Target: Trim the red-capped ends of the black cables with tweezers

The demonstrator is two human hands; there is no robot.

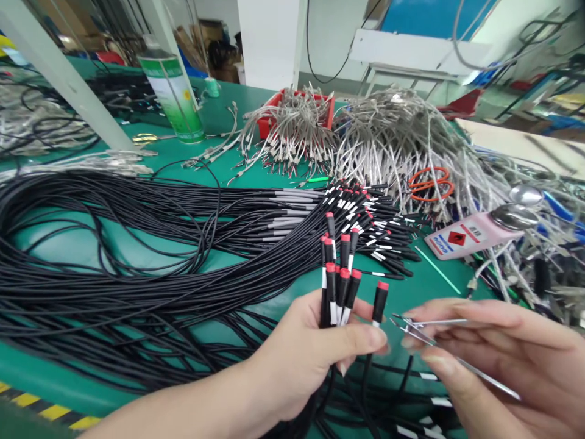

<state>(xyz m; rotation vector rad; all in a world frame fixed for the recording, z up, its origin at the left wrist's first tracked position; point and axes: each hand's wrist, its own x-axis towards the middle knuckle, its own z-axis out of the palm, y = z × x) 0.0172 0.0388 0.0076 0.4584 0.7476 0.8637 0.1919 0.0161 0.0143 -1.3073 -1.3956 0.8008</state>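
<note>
My left hand [315, 335] is closed around a bunch of black cables [338, 299] standing upright, with red-tipped black ends and white labels. One cable end [379, 302] stands apart from the bunch, pinched at the thumb and fingertips. My right hand [503, 353] is closed on slim metal tweezers [439, 341], whose thin tips point left, just right of the separate cable end and apart from it. Behind my left hand, a large looped bundle of black cables [137, 280] lies on the green table, its labelled ends gathered in the middle.
Silvery cables [397, 122] are heaped at the back right; others fill a red bin [269, 125]. Orange-handled scissors [432, 184], a pink bottle [475, 235] and a green stick [439, 270] lie at right. A green-and-white spray can [171, 94] stands beside a post [82, 79].
</note>
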